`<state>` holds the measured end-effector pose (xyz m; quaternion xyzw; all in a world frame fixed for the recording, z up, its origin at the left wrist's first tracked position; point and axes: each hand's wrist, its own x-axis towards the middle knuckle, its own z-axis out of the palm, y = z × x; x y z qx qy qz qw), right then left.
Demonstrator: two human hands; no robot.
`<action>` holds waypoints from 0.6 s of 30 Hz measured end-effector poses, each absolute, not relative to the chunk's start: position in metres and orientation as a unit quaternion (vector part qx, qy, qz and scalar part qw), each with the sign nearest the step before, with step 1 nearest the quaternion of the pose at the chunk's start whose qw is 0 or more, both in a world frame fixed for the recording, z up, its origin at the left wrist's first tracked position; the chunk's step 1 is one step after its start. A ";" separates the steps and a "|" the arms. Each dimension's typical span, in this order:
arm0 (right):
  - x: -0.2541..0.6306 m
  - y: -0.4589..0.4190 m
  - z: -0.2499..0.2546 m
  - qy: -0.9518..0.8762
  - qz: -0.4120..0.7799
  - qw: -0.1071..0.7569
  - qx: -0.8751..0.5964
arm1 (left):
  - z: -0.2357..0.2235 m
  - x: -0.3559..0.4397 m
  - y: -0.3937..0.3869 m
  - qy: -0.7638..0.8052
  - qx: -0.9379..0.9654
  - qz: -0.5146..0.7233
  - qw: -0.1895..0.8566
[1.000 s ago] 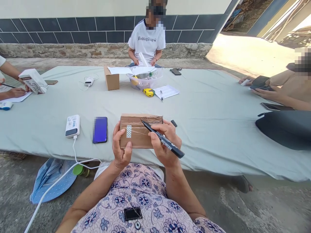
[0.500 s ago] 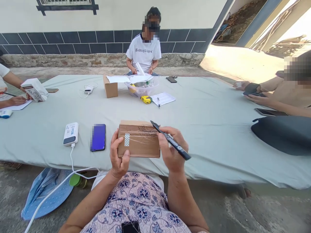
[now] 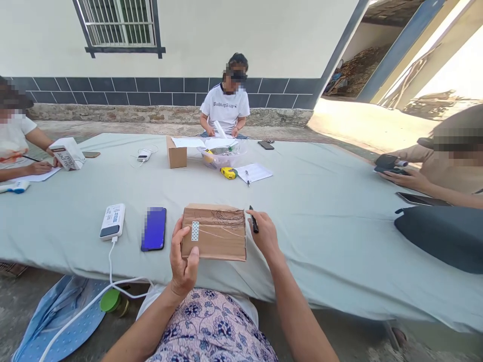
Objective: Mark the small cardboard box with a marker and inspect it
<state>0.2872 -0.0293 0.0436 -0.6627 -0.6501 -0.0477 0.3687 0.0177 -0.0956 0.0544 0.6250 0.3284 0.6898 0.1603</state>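
One flat, brown cardboard box (image 3: pixel 222 244) is clamped at its left edge by the left hand (image 3: pixel 183 267) over the pale-green, cloth-covered surface (image 3: pixel 320 226); just right of the box, the right hand (image 3: pixel 267 235) pinches a slim black marker pen (image 3: pixel 253 221). The box looks light and stiff but dentable, best gripped by its edges. Beyond the box, a translucent plastic basin (image 3: pixel 217 162) holds small mixed items, partly hidden under white paper sheets (image 3: pixel 188 143).
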 end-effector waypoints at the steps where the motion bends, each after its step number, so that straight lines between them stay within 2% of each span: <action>1: 0.291 -0.023 0.037 -0.662 -0.042 0.337 -0.668 | 0.054 0.018 -0.095 0.329 0.625 0.689 0.161; 7: 0.298 -0.016 0.021 -0.689 -0.009 0.208 -0.695 | 0.053 0.018 -0.093 0.339 0.632 0.678 0.157; 12: 0.298 -0.026 0.026 -0.688 0.022 0.194 -0.699 | 0.051 0.017 -0.091 0.347 0.642 0.667 0.148; 15: 0.294 -0.048 0.037 -0.685 0.048 0.260 -0.679 | 0.052 0.017 -0.090 0.355 0.647 0.660 0.141; 17: 0.287 -0.071 0.044 -0.654 0.171 0.451 -0.583 | 0.052 0.018 -0.088 0.363 0.647 0.657 0.132; 18: 0.281 -0.084 0.047 -0.649 0.238 0.499 -0.522 | 0.052 0.018 -0.088 0.368 0.648 0.655 0.127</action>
